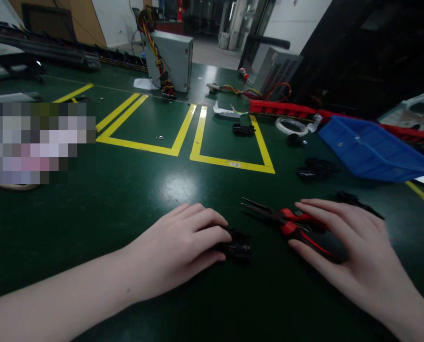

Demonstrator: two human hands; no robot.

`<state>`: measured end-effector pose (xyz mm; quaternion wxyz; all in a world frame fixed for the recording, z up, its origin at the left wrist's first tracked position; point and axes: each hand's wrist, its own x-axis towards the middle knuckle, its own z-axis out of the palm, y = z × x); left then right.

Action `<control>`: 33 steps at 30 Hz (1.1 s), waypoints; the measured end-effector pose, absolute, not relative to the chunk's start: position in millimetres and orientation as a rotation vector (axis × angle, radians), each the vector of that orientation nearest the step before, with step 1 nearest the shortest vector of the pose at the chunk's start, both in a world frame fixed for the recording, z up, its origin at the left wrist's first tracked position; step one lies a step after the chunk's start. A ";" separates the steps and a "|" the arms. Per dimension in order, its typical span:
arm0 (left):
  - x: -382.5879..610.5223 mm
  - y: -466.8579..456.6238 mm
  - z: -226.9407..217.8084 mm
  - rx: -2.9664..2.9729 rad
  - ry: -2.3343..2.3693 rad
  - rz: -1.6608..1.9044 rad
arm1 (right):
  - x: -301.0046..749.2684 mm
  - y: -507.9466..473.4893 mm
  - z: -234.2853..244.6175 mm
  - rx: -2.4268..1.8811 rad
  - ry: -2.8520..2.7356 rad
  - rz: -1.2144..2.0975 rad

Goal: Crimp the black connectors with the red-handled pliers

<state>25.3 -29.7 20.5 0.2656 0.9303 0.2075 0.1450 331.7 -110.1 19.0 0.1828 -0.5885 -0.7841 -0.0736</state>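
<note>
On the green table, my left hand (193, 237) is closed over a small black plastic part (239, 244); its right end sticks out past my fingertips, and my fingers hide the rest. To the right lies a pair of needle-nose pliers (286, 218) with red and black handles. The jaws stand slightly apart and point left, toward the far side of the black part. My right hand (350, 247) is curled round the handles, thumb at the near one and fingers at the far one. Pliers and black part are not touching.
Beyond my hands are yellow tape outlines (140, 145), a black part (243, 129), a roll of white tape (290, 126) and more black parts (316, 168). At right sits a blue bin (375, 149). Farther back stand a metal power supply (172, 59) with cables and a red-handled screwdriver (243, 73).
</note>
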 end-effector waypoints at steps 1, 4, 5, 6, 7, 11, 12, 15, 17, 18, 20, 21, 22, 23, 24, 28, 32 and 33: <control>25.0 -29.7 19.6 2.512 0.548 0.400 | 327.8 -111.1 20.1 -1.634 -2.215 -0.226; 24.8 -30.6 17.6 2.463 0.535 0.456 | 305.8 -118.1 23.6 -1.466 -2.248 -0.122; 24.8 -30.9 17.3 2.443 0.529 0.481 | 296.2 -120.5 24.6 -1.410 -2.273 -0.043; 24.9 -31.2 17.2 2.425 0.519 0.502 | 286.6 -122.2 25.5 -1.360 -2.316 0.030; 24.9 -31.3 17.4 2.407 0.503 0.517 | 277.5 -123.1 26.3 -1.329 -2.345 0.079; 23.9 -30.0 20.2 2.311 0.421 0.511 | 252.5 -118.4 28.3 -1.340 -2.317 0.300; 23.4 -29.2 21.0 2.287 0.409 0.500 | 249.1 -116.3 28.1 -1.345 -2.292 0.358; 21.9 -26.3 22.8 2.216 0.405 0.477 | 243.0 -110.9 25.7 -1.302 -2.233 0.477; 21.0 -24.1 23.2 2.159 0.436 0.511 | 240.3 -108.1 24.7 -1.300 -2.172 0.491; 20.7 -22.9 23.1 2.135 0.430 0.539 | 238.9 -106.7 25.0 -1.331 -2.140 0.506; 20.2 -20.9 22.9 2.103 0.426 0.558 | 235.9 -103.4 27.4 -1.386 -2.096 0.540; 20.0 -20.0 22.8 2.095 0.443 0.558 | 234.4 -101.5 29.2 -1.414 -2.073 0.554; 19.8 -19.3 22.7 2.092 0.454 0.562 | 232.9 -99.3 31.3 -1.433 -2.049 0.559; 19.5 -18.7 22.6 2.095 0.460 0.564 | 231.6 -97.0 33.3 -1.448 -2.032 0.562; 19.3 -18.4 22.5 2.108 0.455 0.582 | 230.5 -94.7 35.1 -1.456 -2.028 0.559; 18.8 -18.6 19.8 2.259 0.389 0.611 | 229.2 -88.3 39.3 -1.487 -2.127 0.496; 19.4 -19.0 14.1 2.473 0.358 0.610 | 234.0 -88.9 36.6 -1.452 -2.258 0.303; 19.5 -19.0 13.1 2.510 0.354 0.617 | 236.1 -89.7 34.8 -1.438 -2.263 0.249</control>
